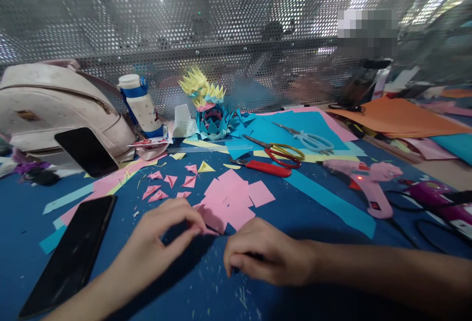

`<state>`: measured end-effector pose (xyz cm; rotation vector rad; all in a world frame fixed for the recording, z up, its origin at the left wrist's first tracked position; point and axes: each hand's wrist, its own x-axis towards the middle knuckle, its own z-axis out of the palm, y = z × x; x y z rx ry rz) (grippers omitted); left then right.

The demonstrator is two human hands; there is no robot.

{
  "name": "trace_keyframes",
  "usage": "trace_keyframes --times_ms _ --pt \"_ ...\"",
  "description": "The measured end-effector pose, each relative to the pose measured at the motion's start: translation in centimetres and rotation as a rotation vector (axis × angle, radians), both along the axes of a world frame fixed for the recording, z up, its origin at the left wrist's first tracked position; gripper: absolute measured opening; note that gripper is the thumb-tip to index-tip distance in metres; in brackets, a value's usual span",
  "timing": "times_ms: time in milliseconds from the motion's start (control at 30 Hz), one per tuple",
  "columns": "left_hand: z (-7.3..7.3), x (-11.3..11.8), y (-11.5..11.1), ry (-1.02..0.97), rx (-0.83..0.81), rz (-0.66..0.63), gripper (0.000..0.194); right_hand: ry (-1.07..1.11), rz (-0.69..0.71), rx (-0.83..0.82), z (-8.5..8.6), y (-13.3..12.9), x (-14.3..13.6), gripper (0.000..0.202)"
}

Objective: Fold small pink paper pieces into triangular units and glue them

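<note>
My left hand [175, 232] pinches a small piece of pink paper [208, 230] between thumb and fingertips, just above the blue table. Close by on the right, my right hand [267, 252] is curled with its fingers closed; anything inside them is hidden. In front of both hands lies a loose pile of pink paper squares [232, 190], overlapping one another. Several small folded pink paper triangles [170, 181] are scattered to the left of the pile, with a yellow folded triangle [205, 166] beyond them.
Scissors [282, 153], a red-handled cutter [269, 167] and a pink glue gun [368, 178] with its cord lie behind and right. Two phones [70, 257], a bottle [142, 107] and a bag [55, 100] are left. A folded-paper model [212, 119] stands at the back.
</note>
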<state>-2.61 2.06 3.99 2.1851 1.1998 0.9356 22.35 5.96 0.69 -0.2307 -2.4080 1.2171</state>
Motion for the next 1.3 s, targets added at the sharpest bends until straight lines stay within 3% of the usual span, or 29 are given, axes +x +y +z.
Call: trace_keyframes --times_ms 133,300,500,967,1133,1300 --pt "0.4 -3.1 2.4 0.087 0.047 0.238 0.015 -0.008 -0.027 0.017 -0.1 -0.1 -0.1 0.039" --pt "-0.6 -5.4 4.6 0.182 0.058 0.321 0.019 -0.039 -0.026 0.04 -0.3 -0.1 -0.2 0.036" --pt "-1.7 -6.0 5.0 0.29 0.109 0.278 0.016 -0.035 -0.034 0.049 -0.3 0.0 -0.2 0.035" --pt "-2.2 -6.5 5.4 0.377 0.202 0.243 0.019 -0.032 -0.015 0.136 -0.5 -0.1 -0.2 0.031" --pt "-2.1 -5.3 4.6 0.404 0.244 0.173 0.017 -0.024 -0.003 0.116 -0.4 -0.1 -0.1 0.033" --pt "-2.3 -2.7 2.9 0.472 0.285 -0.025 0.022 0.004 -0.01 0.114 -0.5 -0.1 -0.2 0.033"
